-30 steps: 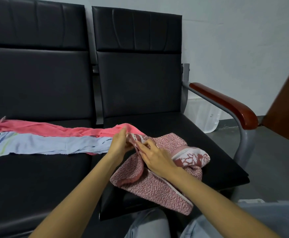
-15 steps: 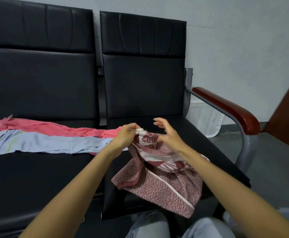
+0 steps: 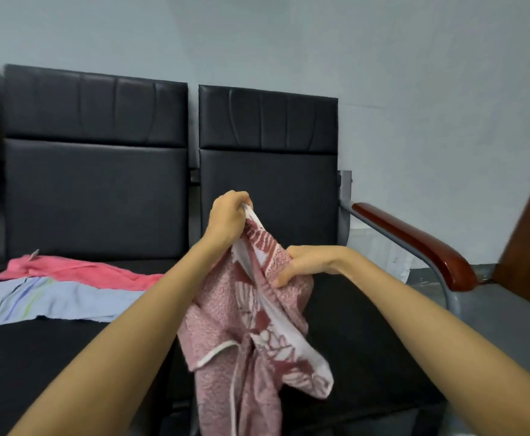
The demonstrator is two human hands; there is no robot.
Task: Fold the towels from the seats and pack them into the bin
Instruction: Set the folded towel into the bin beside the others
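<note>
Patterned towel (image 3: 251, 325) now higher; two more towels (image 3: 78, 272) (image 3: 56, 303).

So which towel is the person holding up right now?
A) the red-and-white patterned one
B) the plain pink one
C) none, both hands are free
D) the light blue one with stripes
A: the left hand and the right hand both grip the red-and-white patterned towel, which hangs down from them, while the pink towel and the light blue towel lie on the left seat.
</note>
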